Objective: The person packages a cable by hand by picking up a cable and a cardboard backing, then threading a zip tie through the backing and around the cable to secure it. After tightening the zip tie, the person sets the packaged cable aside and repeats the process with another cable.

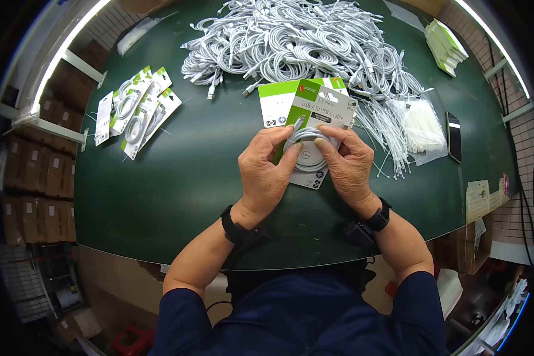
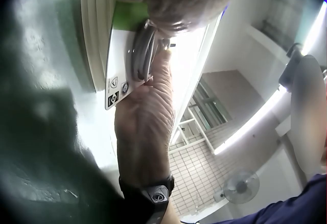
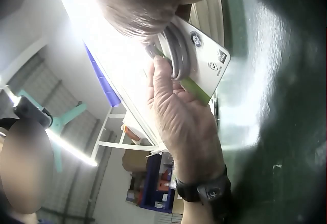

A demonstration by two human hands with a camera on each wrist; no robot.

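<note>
A coil of white USB cable (image 1: 308,168) lies against a printed green, white and grey card (image 1: 325,105) labelled USB-A to USB-C cable. My left hand (image 1: 263,173) pinches the coil and card from the left, thumb in front. From the right, my right hand (image 1: 351,172) does the same, its thumb pressing the coil near the top. In the left wrist view the coil (image 2: 143,53) stands out from the card's face. The right wrist view shows the left thumb on the cable, with the card's green edge (image 3: 195,90) beside that hand.
A stack of cards (image 1: 273,110) stands just behind. Beyond lies a large heap of coiled white cables (image 1: 296,41). Carded cables (image 1: 137,110) are at left. White cable ties (image 1: 388,133), a bag of ties (image 1: 422,127), a phone (image 1: 454,136) and more cards (image 1: 445,47) are at right.
</note>
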